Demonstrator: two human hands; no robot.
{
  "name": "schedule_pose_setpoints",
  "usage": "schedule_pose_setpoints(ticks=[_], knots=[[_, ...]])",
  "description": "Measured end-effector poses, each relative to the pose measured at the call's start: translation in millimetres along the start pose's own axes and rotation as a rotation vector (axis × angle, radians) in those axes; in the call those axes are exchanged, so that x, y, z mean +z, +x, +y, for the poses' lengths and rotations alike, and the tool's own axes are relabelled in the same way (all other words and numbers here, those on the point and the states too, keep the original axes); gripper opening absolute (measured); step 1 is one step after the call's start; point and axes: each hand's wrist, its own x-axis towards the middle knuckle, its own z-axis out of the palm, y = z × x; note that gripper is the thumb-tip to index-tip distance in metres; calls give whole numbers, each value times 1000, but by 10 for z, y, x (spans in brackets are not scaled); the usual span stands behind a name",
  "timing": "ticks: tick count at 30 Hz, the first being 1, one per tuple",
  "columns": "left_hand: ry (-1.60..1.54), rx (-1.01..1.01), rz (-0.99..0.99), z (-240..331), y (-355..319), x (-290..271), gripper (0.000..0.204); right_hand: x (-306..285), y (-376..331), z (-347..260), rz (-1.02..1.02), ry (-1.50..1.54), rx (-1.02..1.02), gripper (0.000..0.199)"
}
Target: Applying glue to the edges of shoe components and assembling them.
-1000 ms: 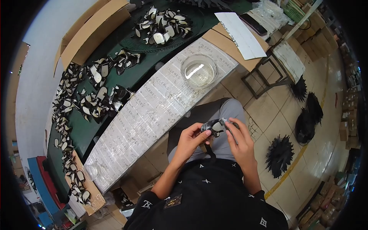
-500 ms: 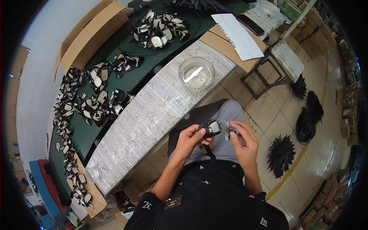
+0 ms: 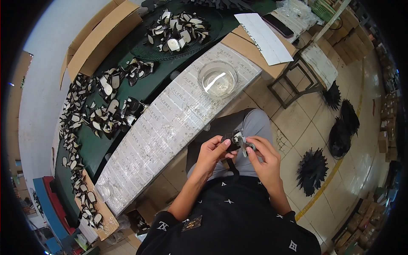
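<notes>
Pinching small black, pale-lined curved piece [image 3: 229, 144] above grey-trousered lap [image 3: 259, 126]: left hand [image 3: 211, 154] grip closed on it, right hand [image 3: 264, 158] clasping thin grey strip [image 3: 244, 147]. Probably light, strip soft; best held by edges.

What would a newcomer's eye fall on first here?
Probably the black-and-white pieces strewn over the green table at left. Then the spiky black bundles on the tiled floor at right. Near the middle, the left hand and right hand hold a dark item.
</notes>
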Motion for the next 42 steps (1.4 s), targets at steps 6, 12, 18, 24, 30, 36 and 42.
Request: schedule_pose_setpoints(ticks=[6,12,18,24,30,36,42], knots=[[1,5,13,-21,5,-28,18,-50,10,37,80,-304,-181,23],[-4,-16,18,-13,16,-26,18,-33,-3,-4,99,-182,-98,24],[-15,0,29,-28,29,-32,18,-18,-24,69,83,-308,-178,25],[-21,-12,26,-58,42,-48,20,-87,1,34,138,-225,-108,25],[-41,-32,33,-61,43,-54,22,-72,1,66,79,-299,-140,25],[7,27,-2,-70,19,-7,13,-174,40,21,172,-192,-47,24],[98,35,-30,-71,4,-4,12,-181,91,-25,-9,-215,-166,23]])
